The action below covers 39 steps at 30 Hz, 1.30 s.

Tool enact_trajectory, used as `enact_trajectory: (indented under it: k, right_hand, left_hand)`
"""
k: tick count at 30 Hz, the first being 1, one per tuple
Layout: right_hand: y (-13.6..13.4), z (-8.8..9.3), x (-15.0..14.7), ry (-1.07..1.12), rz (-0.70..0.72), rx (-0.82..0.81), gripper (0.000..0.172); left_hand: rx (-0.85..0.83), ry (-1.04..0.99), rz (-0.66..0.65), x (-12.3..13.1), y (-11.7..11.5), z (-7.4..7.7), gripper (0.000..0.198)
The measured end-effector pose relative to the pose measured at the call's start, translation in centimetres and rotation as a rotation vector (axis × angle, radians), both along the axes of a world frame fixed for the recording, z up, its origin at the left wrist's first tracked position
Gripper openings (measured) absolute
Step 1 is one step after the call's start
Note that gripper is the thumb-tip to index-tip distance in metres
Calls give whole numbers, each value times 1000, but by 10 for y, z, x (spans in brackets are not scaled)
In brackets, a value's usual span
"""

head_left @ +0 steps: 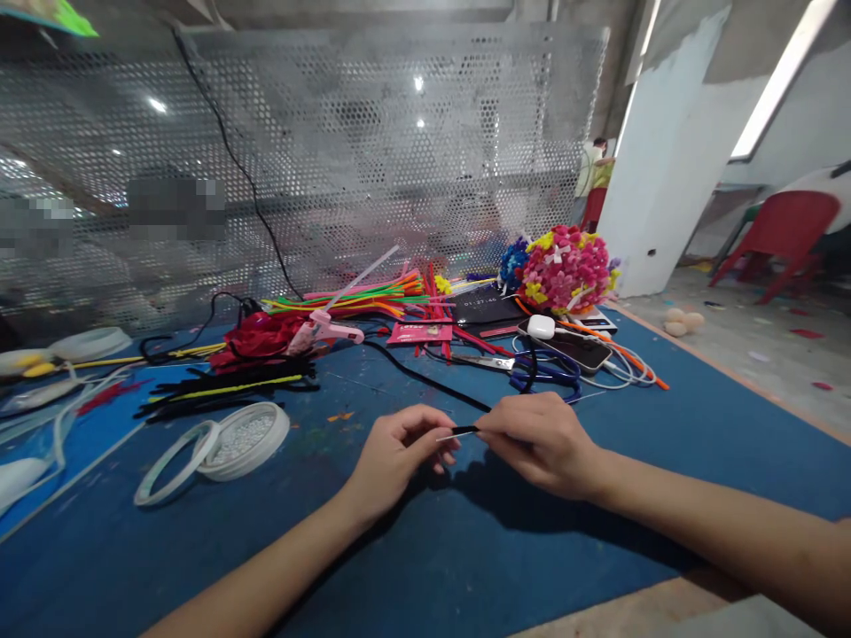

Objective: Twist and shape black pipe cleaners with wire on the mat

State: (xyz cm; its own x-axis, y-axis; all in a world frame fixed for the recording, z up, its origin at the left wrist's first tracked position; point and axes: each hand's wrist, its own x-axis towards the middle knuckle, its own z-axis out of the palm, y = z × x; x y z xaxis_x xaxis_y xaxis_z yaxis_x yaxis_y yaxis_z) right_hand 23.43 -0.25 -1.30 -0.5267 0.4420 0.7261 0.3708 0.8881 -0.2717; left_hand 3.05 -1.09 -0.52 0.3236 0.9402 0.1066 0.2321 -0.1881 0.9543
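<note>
Above the blue table, my left hand (409, 447) and my right hand (542, 443) face each other, fingertips pinched. Between them runs a short black stretch of pipe cleaner (465, 430), with a thin pale wire or stick (448, 437) along it. My right hand grips the black part; my left thumb and finger close on its other end. A long black strand (432, 381) runs from the back of the table to my right hand, and a black loop (532, 363) rises behind that hand. Blue-handled scissors (495, 361) lie just beyond.
At left, an open round tub of white beads (249, 440) leans against its ring lid (150, 492). Behind are black pipe cleaners (199, 394), a pink glue gun (325, 328) and coloured pipe cleaners (359, 297). A phone (572, 347), cables and a flower ball (568, 270) stand right.
</note>
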Motion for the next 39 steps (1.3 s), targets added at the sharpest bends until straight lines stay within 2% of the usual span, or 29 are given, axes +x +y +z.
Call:
enact_trajectory:
  k: [2,5,8,10,11,13,14,16,18,20,22,24,25,27,31,34,36,39]
  right_hand:
    - [-3,1,0,61,-36,-19,16]
    - [-7,1,-2,55,-131,-21,18]
    - [-6,2,-4,-87,-230,18,22]
    - [-2,4,-3,-229,-222,69,25]
    - [0,5,-1,-295,-182,98,26]
    - [6,8,3,-386,-52,144,27]
    - [8,9,5,-401,14,151,27]
    - [12,11,9,-346,121,114,27]
    - [12,13,10,-201,190,33,26]
    - [9,14,8,-24,172,-40,24]
    - [5,14,4,103,61,-93,22]
    - [1,13,1,128,-60,-126,21]
    - [0,11,0,102,-106,-126,21]
    - [0,7,0,16,-171,-58,22]
    - [4,2,3,-156,-234,184,24]
    - [9,2,5,-280,-193,268,27]
    - [12,3,7,-346,-109,290,28]
    - [14,3,8,-343,35,288,31]
  left_hand:
    - [193,179,6,3,-7,0,18]
    - [634,488,21,7,-18,1,15]
    - [1079,741,11,7,-24,5,10]
    - [1262,865,15,3,-22,9,10]
    - [1299,899,19,1,-20,12,11]
    - [1233,880,16,-4,-14,16,14]
    - [1128,831,1,-6,-10,17,15]
    - [836,659,-46,-6,-3,19,17]
    - [544,465,-82,-3,1,20,19]
    - [338,322,-76,2,1,18,23]
    - [215,243,-33,8,-3,16,24]
    - [146,229,25,13,-9,12,25]
    - [148,251,57,14,-11,11,25]
    - [255,353,101,15,-16,7,25]
    - [744,663,89,8,-19,2,19]
    - [1035,813,101,0,-16,0,16]
    - [1087,826,100,-4,-12,1,15]
    - [958,724,-27,-7,-2,5,17]
